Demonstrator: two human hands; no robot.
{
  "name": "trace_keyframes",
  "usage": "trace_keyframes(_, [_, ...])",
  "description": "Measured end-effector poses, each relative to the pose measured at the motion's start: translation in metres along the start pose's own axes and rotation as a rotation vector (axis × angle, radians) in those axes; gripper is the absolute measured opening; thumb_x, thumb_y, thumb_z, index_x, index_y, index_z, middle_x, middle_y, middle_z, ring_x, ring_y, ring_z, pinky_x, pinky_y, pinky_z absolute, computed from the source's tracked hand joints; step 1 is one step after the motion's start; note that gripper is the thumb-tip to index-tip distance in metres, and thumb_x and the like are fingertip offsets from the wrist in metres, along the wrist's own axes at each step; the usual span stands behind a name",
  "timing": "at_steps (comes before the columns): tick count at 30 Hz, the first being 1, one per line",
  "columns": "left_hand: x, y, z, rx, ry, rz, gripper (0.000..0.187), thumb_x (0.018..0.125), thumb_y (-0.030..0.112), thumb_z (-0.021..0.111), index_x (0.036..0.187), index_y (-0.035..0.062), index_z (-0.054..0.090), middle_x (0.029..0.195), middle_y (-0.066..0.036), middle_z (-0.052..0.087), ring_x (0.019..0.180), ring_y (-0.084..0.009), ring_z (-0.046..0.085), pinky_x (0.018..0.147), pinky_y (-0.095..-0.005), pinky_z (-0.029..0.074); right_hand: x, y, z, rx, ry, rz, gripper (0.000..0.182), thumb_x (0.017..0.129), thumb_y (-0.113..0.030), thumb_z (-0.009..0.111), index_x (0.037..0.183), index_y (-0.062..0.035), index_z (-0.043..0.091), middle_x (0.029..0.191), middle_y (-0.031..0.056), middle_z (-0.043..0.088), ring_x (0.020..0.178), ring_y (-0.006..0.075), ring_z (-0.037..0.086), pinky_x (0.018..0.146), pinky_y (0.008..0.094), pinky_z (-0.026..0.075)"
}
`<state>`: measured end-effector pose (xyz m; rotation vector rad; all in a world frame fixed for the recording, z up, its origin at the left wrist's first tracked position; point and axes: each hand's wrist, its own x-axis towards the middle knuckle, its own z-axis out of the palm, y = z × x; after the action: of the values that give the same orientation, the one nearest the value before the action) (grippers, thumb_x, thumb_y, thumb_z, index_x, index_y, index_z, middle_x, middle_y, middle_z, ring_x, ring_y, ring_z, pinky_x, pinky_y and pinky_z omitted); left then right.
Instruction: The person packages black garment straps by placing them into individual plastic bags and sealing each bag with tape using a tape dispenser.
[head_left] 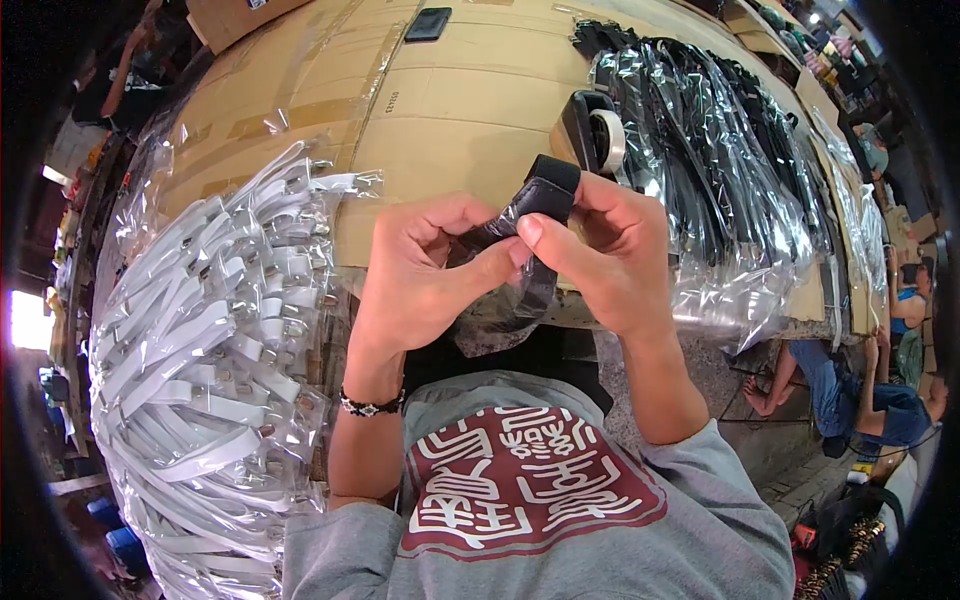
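Between my two hands is a black strap [545, 193], looped over and partly inside a clear plastic sleeve. My left hand [430, 265] pinches its left part with thumb and forefinger. On the other side my right hand [615, 250] grips the strap's upper end, thumb pressed on top. The two thumbs nearly meet at the strap's middle. Below them the wrapped lower part [515, 305] hangs past the table's front edge. Just behind my right hand stands a black tape dispenser [578, 130] with a roll of tape [607, 140].
White belts in clear sleeves [220, 350] are heaped on the left. Black straps in clear sleeves [690, 150] lie in rows at right. A dark phone-like object [428, 25] rests at the back of the cardboard-covered table [460, 100]. Other people [840, 390] sit low at far right.
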<state>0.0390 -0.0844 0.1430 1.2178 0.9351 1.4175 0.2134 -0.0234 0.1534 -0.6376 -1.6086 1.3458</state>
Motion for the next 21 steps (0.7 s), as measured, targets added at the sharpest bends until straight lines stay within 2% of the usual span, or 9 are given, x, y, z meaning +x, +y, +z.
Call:
trace_keyframes(11, [-0.002,0.001,-0.003,-0.039,0.119,0.023,0.009,0.085,-0.006,0.072,0.091,-0.0090,0.066,0.083,-0.010,0.070,0.070,-0.0102,0.066,0.064,-0.0234,0.054,-0.002,-0.002,-0.008,0.247,-0.008,0.119,0.025,0.093,-0.014,0.071,0.105,0.0076,0.068,0.083,0.0003,0.067,0.077,0.0046,0.059,0.066,0.0206,0.045])
trace_keyframes(14, [-0.002,-0.001,-0.003,-0.056,0.125,0.026,0.009,0.086,-0.005,0.072,0.092,-0.0089,0.066,0.082,-0.010,0.071,0.070,-0.0104,0.066,0.064,-0.0235,0.053,-0.002,-0.003,-0.009,0.084,-0.058,0.157,0.023,0.092,-0.015,0.071,0.102,0.0059,0.068,0.081,-0.0006,0.065,0.076,0.0043,0.057,0.066,0.0208,0.044])
trace_keyframes(17, [-0.003,-0.004,-0.005,-0.034,0.114,0.006,0.008,0.088,-0.003,0.071,0.092,-0.0084,0.067,0.082,-0.010,0.071,0.071,-0.0106,0.066,0.064,-0.0235,0.052,0.002,0.006,-0.005,0.035,-0.122,0.092,0.020,0.090,-0.015,0.071,0.095,0.0038,0.067,0.078,-0.0014,0.063,0.071,0.0040,0.054,0.062,0.0213,0.043])
trace_keyframes(21, [-0.003,-0.004,-0.006,0.006,0.099,-0.044,0.008,0.089,0.000,0.073,0.092,-0.0066,0.069,0.081,-0.009,0.072,0.072,-0.0105,0.065,0.065,-0.0240,0.051,0.006,-0.007,-0.009,-0.072,-0.161,0.169,0.017,0.089,-0.014,0.071,0.085,0.0008,0.063,0.075,-0.0029,0.060,0.068,0.0036,0.051,0.059,0.0217,0.041])
